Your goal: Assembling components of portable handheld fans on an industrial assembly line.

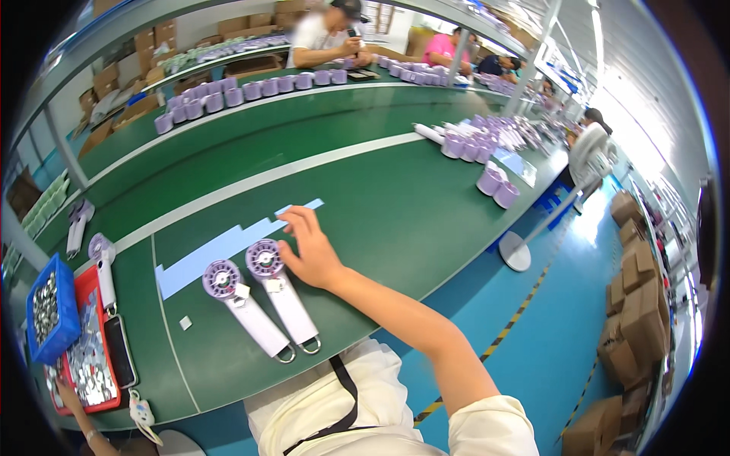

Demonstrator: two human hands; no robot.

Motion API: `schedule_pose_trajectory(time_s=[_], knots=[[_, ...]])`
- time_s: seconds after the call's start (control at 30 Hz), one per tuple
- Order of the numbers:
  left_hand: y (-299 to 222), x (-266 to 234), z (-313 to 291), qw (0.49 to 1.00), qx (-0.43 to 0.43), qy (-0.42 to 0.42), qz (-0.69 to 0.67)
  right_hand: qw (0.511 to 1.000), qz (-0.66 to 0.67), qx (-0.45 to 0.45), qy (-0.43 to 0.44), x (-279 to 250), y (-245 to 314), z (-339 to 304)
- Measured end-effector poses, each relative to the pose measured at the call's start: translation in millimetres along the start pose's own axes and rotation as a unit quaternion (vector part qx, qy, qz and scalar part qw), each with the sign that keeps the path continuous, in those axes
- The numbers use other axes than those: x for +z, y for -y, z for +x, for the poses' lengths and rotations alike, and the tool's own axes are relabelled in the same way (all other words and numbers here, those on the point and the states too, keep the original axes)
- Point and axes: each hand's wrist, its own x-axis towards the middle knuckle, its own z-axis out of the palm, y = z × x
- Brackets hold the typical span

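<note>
My right hand (310, 249) is over the green work table, palm down, with its fingers bent and spread. Its fingertips are at the light blue strips (217, 254), while the thumb is beside the purple round head of a handheld fan (285, 292). No object shows in its grip. Left of that fan lies a second handheld fan (247, 311), also with a white handle and metal end loop. Each carries a small white piece near its head. Another small white square (185, 323) rests on the table. My left hand is out of view.
At the left, a blue bin (67, 334) of metal parts overlaps a red tray (114, 384), where another person's hand (70, 397) reaches. A phone (120, 349) lies alongside. Purple parts (493, 178) stand rear right; co-workers sit beyond. Cartons (642, 319) line the right floor.
</note>
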Motion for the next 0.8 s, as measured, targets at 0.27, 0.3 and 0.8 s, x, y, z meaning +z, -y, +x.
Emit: schedule_pose_trajectory(time_s=[0.27,0.3,0.8], knots=[[-18,11,-10,0.998,-0.029,-0.039,0.044,1.0,-0.021,-0.011,0.006,-1,-2,-1],[-20,1,-12,0.998,-0.03,-0.048,0.04,1.0,-0.017,-0.014,0.004,-2,-3,-1],[18,20,19,0.999,0.02,0.015,-0.034,1.0,-0.026,-0.009,0.013,3,-8,0]])
